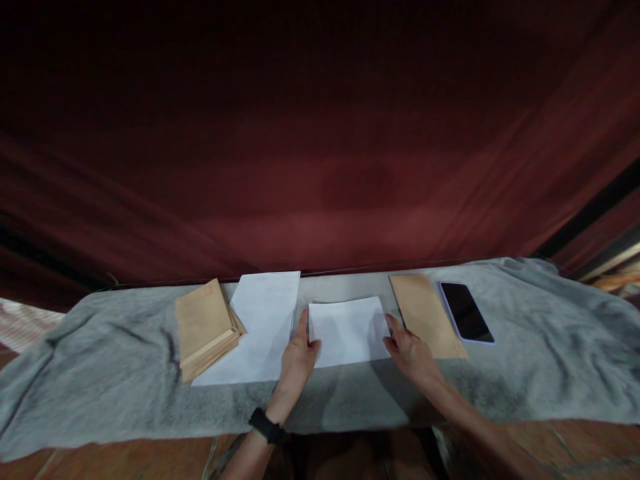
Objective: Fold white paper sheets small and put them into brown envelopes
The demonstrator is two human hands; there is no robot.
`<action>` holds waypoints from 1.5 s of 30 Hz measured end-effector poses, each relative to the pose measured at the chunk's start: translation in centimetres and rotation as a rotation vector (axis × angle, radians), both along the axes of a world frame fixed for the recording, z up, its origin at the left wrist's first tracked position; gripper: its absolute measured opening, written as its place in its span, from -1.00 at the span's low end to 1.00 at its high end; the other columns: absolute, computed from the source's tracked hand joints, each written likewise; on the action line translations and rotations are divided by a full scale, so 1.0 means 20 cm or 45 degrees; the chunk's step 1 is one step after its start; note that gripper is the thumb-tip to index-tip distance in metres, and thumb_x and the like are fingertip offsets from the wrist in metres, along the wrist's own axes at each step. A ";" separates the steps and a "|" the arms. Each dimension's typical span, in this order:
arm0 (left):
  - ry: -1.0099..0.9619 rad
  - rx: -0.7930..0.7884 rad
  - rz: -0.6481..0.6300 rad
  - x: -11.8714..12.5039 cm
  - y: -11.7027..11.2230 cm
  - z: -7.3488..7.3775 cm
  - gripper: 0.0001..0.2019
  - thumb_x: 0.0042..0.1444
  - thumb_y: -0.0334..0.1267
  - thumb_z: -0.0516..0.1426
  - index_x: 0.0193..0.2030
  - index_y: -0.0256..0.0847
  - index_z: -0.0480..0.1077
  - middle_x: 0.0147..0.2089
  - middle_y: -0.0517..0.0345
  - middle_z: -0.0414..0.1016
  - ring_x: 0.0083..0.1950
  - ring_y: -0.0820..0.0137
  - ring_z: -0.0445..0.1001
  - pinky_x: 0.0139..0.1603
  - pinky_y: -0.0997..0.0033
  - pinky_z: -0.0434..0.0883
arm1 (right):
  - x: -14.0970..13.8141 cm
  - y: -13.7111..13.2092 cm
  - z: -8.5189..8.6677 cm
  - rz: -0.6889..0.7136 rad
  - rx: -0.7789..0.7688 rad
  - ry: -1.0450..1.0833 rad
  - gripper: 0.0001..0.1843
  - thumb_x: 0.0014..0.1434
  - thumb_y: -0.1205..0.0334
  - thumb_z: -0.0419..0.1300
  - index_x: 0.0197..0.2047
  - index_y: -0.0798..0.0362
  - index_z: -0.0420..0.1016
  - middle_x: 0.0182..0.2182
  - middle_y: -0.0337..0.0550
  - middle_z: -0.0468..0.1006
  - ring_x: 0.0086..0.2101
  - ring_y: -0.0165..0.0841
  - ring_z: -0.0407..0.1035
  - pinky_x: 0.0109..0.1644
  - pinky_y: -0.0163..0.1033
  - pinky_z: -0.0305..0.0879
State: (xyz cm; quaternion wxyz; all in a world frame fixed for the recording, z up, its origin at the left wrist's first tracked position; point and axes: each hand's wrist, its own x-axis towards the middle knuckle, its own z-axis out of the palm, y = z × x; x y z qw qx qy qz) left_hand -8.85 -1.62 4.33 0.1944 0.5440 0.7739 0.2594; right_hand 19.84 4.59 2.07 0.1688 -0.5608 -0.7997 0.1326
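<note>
A white sheet of paper (pixel 347 333), apparently folded to about half size, lies flat in front of me. My left hand (pixel 299 357) is at its left edge, index finger stretched along the side and thumb apart over the paper. At the right edge, my right hand (pixel 411 350) rests in much the same way, index finger and thumb spread. Both hands look open, touching the paper at its sides; the other fingers are partly hidden. Left of it lies a larger white paper (pixel 265 327), with a pile of brown envelopes (pixel 205 323) overlapping its left side.
A single brown envelope (pixel 425 313) lies to the right, beside a phone (pixel 466 312) in a pale purple case. Grey cloth (pixel 540 347) covers the bench-like surface. A dark red fabric wall (pixel 320 200) stands directly behind. Tiled floor (pixel 165 460) shows along the near edge.
</note>
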 end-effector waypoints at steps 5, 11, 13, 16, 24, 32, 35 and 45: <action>0.105 -0.067 0.008 0.02 0.00 0.04 -0.28 0.14 -0.38 0.10 0.48 -0.22 0.10 -0.30 0.16 0.58 -0.33 0.28 0.57 -0.25 0.35 0.46 | -0.01 -0.02 0.02 0.042 0.007 -0.051 -0.45 0.33 0.28 0.06 0.36 0.06 0.27 -0.22 -0.04 0.70 -0.22 -0.17 0.62 -0.16 -0.20 0.44; 0.129 0.030 -0.024 0.04 0.00 -0.01 -0.29 0.12 -0.45 0.07 0.45 -0.22 0.14 -0.03 0.00 0.62 -0.05 0.21 0.62 0.03 0.25 0.52 | -0.01 -0.04 0.03 0.084 0.025 -0.140 -0.50 0.34 0.26 0.05 0.32 0.06 0.36 -0.18 0.00 0.71 -0.16 -0.16 0.61 -0.08 -0.17 0.46; 0.163 0.034 -0.026 0.04 0.00 -0.01 -0.32 0.13 -0.47 0.06 0.44 -0.25 0.17 0.07 -0.09 0.58 0.02 0.18 0.60 0.10 0.20 0.51 | -0.01 -0.04 0.02 0.105 0.049 -0.156 -0.53 0.36 0.26 0.03 0.29 0.07 0.38 -0.11 0.01 0.70 -0.12 -0.17 0.60 -0.04 -0.16 0.46; 0.213 0.031 -0.035 0.05 -0.02 0.00 -0.36 0.15 -0.47 0.04 0.41 -0.23 0.22 0.15 -0.14 0.53 0.06 0.17 0.59 0.12 0.19 0.51 | -0.01 -0.04 0.01 0.148 0.091 -0.168 -0.58 0.38 0.28 0.00 0.24 0.06 0.44 0.00 0.05 0.66 -0.04 -0.18 0.58 0.04 -0.14 0.46; 0.631 0.152 -0.183 0.17 -0.08 0.04 -0.48 0.28 -0.48 -0.04 0.36 -0.17 0.30 0.42 -0.15 0.29 0.39 0.07 0.33 0.34 -0.05 0.35 | -0.02 -0.05 0.02 0.128 0.118 -0.160 -0.60 0.38 0.31 0.02 0.20 0.04 0.48 0.03 0.07 0.65 -0.04 -0.16 0.58 0.08 -0.10 0.46; 0.609 0.176 -0.588 0.35 -0.11 -0.07 -0.47 0.43 -0.25 -0.06 0.51 -0.11 0.04 0.56 0.03 0.04 0.58 0.13 -0.05 0.51 -0.20 0.10 | -0.01 -0.08 0.01 0.111 0.171 -0.219 -0.59 0.41 0.30 0.00 0.23 0.04 0.46 -0.01 0.05 0.64 -0.03 -0.14 0.54 0.11 -0.05 0.42; 0.612 0.137 -0.590 0.37 -0.12 -0.09 -0.46 0.44 -0.23 -0.08 0.52 -0.14 0.01 0.56 0.01 0.05 0.57 0.13 -0.04 0.51 -0.21 0.09 | -0.03 -0.07 0.04 0.098 0.215 -0.158 -0.61 0.39 0.26 0.02 0.20 0.06 0.49 0.00 0.11 0.60 0.04 -0.05 0.47 0.16 0.08 0.39; 0.725 0.276 -0.670 0.34 -0.13 -0.19 -0.34 0.39 -0.34 -0.09 0.57 -0.22 -0.23 0.56 -0.13 0.02 0.59 0.14 -0.14 0.52 -0.17 0.00 | -0.42 -0.21 -0.06 0.360 0.198 0.140 -0.39 0.50 0.09 -0.17 0.49 0.17 0.11 0.44 0.07 0.18 0.42 -0.19 0.05 0.45 0.04 0.14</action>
